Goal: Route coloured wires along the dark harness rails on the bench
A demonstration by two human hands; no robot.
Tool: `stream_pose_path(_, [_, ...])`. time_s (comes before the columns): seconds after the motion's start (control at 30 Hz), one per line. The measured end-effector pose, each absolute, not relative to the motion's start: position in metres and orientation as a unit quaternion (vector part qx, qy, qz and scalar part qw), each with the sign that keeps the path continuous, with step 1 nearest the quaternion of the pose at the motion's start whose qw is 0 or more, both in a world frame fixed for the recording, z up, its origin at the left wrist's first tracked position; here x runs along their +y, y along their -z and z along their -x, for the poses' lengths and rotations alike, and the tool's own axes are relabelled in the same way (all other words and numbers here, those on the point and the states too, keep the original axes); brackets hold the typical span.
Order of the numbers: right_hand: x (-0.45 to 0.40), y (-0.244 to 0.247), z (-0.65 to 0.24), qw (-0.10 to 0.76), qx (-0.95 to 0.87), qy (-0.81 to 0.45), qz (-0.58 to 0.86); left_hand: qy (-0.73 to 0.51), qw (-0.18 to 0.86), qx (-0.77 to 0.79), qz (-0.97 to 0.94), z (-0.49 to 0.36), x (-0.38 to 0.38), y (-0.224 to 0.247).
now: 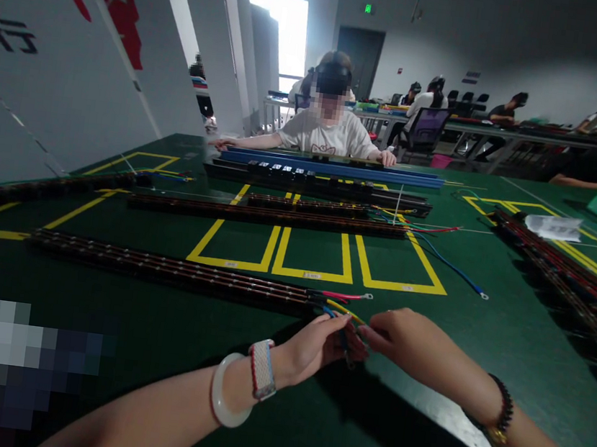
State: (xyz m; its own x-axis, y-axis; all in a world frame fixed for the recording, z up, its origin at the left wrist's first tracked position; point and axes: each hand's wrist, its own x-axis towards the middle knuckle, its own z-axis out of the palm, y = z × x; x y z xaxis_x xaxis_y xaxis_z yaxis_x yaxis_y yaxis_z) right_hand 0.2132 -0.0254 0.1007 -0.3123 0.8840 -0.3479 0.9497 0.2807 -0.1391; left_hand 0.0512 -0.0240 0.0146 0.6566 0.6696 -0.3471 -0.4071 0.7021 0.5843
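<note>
Green table (pixel 127 333) is crossed by yellow tape lines (pixel 312 275), and behind it a co-worker (pixel 324 129) is seated, with both hands laid by a blue bar (pixel 332 169). On the near part of the table, a dark bar (pixel 178 272) is laid lengthwise from left to right. Its long axis is slightly slanted, the left end being set farther from the wearer, and its wire end is pointed right, towards the hands. From that end a red wire (pixel 341 297), a yellow wire (pixel 340 306) and a blue wire (pixel 327 311) are led out; the red one is left free, its metal tip pointed right.

By the left hand (pixel 316 345) the blue wire is met with bent fingers; whether it is clamped there cannot be told. By the right hand (pixel 407 335) the tip of the yellow wire is pinched, thumb and fingers drawn together.

The yellow wire's tip is hidden by the fingers, and the blue wire's lower part is blurred in shadow. Both forearms are cut off by the lower edge.
</note>
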Motion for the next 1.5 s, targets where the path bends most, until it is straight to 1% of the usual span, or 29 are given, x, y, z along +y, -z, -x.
stream_pose_path(0.1, [-0.026,-0.1,-0.211,0.077,0.793,0.124,-0.592,-0.308,0.875,0.274,-0.254,-0.051,-0.026,-0.016])
stream_pose_path(0.2, [-0.031,-0.096,-0.205,0.034,0.806,0.059,-0.589,-0.298,0.869,0.282,-0.277,-0.051,-0.025,-0.014])
stream_pose_path(0.4, [-0.028,-0.088,-0.191,-0.043,0.867,-0.029,-0.496,-0.297,0.872,0.23,-0.315,-0.052,-0.023,-0.006])
stream_pose_path(0.5, [-0.016,-0.092,-0.178,-0.063,0.871,-0.062,-0.483,-0.284,0.874,0.239,-0.312,-0.053,-0.022,-0.004])
stream_pose_path(0.6, [0.001,-0.098,-0.158,-0.05,0.88,-0.076,-0.466,-0.275,0.871,0.249,-0.322,-0.053,-0.02,-0.006])
stream_pose_path(0.8, [0.025,-0.106,-0.108,0.023,0.897,-0.122,-0.425,-0.252,0.878,0.246,-0.325,-0.05,-0.017,-0.014])
stream_pose_path(0.9, [0.034,-0.102,-0.086,0.053,0.902,-0.121,-0.411,-0.252,0.878,0.245,-0.325,-0.05,-0.017,-0.011])
stream_pose_path(0.97, [0.04,-0.099,-0.077,0.062,0.905,-0.113,-0.406,-0.245,0.881,0.248,-0.319,-0.051,-0.017,-0.007])
stream_pose_path(1.07, [0.045,-0.102,-0.081,0.054,0.906,-0.113,-0.404,-0.246,0.893,0.229,-0.301,-0.052,-0.016,-0.004])
stream_pose_path(1.13, [0.044,-0.109,-0.097,0.03,0.901,-0.112,-0.418,-0.249,0.898,0.229,-0.282,-0.052,-0.016,-0.003])
stream_pose_path(1.2, [0.039,-0.116,-0.123,-0.013,0.891,-0.085,-0.445,-0.256,0.9,0.229,-0.268,-0.052,-0.016,-0.003])
stream_pose_path(1.3, [0.03,-0.111,-0.171,-0.103,0.877,0.035,-0.469,-0.264,0.895,0.231,-0.273,-0.052,-0.017,-0.003])
stream_pose_path(1.37, [0.027,-0.093,-0.203,-0.17,0.854,0.127,-0.475,-0.254,0.889,0.25,-0.288,-0.052,-0.017,-0.005])
stream_pose_path(1.43, [0.025,-0.067,-0.229,-0.245,0.792,0.178,-0.53,-0.237,0.886,0.267,-0.298,-0.051,-0.017,-0.008])
stream_pose_path(1.5, [0.025,-0.04,-0.245,-0.291,0.732,0.213,-0.578,-0.226,0.884,0.277,-0.302,-0.049,-0.017,-0.011])
